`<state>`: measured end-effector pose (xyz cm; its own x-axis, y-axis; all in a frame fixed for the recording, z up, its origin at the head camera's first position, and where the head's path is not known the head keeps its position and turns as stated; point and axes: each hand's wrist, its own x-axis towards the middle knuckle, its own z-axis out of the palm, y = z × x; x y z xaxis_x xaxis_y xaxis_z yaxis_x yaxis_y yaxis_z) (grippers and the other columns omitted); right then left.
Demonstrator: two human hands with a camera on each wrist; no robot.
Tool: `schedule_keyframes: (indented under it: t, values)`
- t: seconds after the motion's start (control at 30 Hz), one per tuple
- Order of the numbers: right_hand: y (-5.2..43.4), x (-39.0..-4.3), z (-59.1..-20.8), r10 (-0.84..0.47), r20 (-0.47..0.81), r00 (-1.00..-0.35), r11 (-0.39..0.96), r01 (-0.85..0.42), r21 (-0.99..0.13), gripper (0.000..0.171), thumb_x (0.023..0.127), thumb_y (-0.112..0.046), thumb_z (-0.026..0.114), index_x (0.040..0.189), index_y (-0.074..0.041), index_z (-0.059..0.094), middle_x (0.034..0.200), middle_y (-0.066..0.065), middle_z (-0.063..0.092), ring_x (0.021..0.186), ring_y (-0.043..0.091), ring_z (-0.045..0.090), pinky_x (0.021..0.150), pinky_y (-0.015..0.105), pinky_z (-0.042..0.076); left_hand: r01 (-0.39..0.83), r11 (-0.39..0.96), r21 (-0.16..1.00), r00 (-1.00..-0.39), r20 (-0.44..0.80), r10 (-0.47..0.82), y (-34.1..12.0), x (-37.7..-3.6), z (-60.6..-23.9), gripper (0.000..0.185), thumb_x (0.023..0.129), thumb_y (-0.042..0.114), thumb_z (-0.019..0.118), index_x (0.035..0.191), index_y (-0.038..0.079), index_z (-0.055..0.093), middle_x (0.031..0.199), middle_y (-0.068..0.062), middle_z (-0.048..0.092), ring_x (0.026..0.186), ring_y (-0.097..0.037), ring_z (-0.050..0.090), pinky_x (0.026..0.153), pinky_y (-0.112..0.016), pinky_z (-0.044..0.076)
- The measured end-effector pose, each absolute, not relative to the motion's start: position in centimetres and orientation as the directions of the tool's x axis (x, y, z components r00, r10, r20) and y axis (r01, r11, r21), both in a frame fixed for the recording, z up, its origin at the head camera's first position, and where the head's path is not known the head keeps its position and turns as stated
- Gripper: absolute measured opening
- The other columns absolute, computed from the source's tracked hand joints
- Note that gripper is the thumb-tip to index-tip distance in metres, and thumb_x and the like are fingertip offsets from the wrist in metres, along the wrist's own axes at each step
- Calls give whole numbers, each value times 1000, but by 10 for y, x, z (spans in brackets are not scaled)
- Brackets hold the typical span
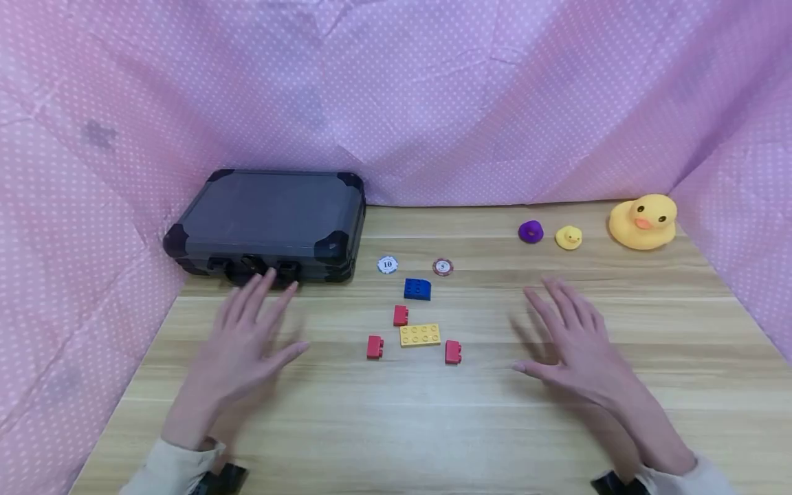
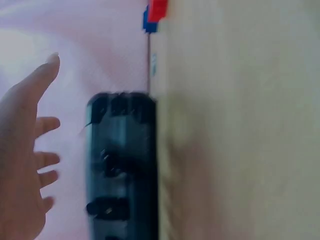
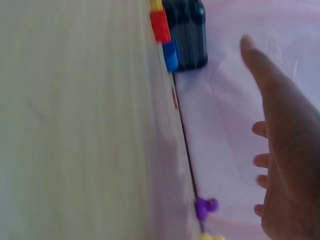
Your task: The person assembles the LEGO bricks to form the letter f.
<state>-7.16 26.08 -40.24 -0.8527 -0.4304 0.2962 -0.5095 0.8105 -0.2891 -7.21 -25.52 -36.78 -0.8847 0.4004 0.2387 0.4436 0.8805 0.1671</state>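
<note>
My left hand hovers palm down with spread fingers, just in front of a dark grey case with black corners and latches. On the right, my right hand is likewise spread above the table and holds nothing. Between the hands lie a yellow building brick, a blue brick and three small red bricks, one left, one right and one behind. Both wrist views show the fingers apart from any object.
Two poker chips, a blue-and-white one and a red-rimmed one, lie behind the bricks. Back right stand a purple toy, a small yellow duck and a large duck. Pink dotted cloth encloses the wooden table.
</note>
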Motion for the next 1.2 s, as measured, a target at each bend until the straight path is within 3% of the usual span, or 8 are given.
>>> schedule_keyframes:
  t: [0.17, 0.3, 0.5, 0.8, 1.2]
  values:
    - [236, -71, -411, -439, 265, -859, 694, -511, -508, 88, 86, -36, 85, 157, -11, 40, 153, 13, 47, 138, 37, 41, 106, 65, 33, 513, 807, 291, -857, 232, 461, -238, -78, -385, 63, 99, 43, 68, 150, 9, 51, 149, -18, 52, 135, -42, 47, 111, -62, 32]
    - [216, -67, -419, -441, 217, -871, 636, -474, -609, 67, 92, -33, 81, 149, -13, 51, 142, 2, 57, 130, 23, 50, 104, 54, 43, 530, 751, 394, -848, 237, 474, -222, -79, -396, 49, 99, 36, 71, 140, 10, 62, 136, -10, 63, 128, -33, 56, 108, -56, 41]
    - [196, -67, -424, -462, 196, -865, 609, -470, -640, 58, 94, -37, 78, 144, -14, 57, 136, -5, 59, 127, 17, 52, 103, 49, 47, 527, 733, 430, -849, 220, 481, -202, -82, -409, 43, 99, 40, 70, 135, 15, 66, 134, -2, 64, 126, -24, 56, 106, -50, 45]
    - [188, -72, -432, -456, 206, -866, 611, -473, -635, 54, 92, -39, 79, 139, -17, 61, 132, -7, 61, 122, 15, 51, 100, 50, 46, 669, 683, 293, -743, 299, 599, -182, -88, -429, 48, 96, 44, 72, 133, 14, 68, 127, -4, 67, 118, -22, 60, 104, -45, 47]
    - [179, -75, -440, -481, 272, -833, 592, -538, -601, 45, 90, -31, 83, 131, -20, 67, 127, -8, 60, 117, 15, 48, 93, 45, 44, 661, 666, 346, -750, 272, 603, -166, -91, -435, 42, 93, 37, 79, 129, 16, 71, 122, -1, 67, 112, -18, 59, 98, -41, 51]
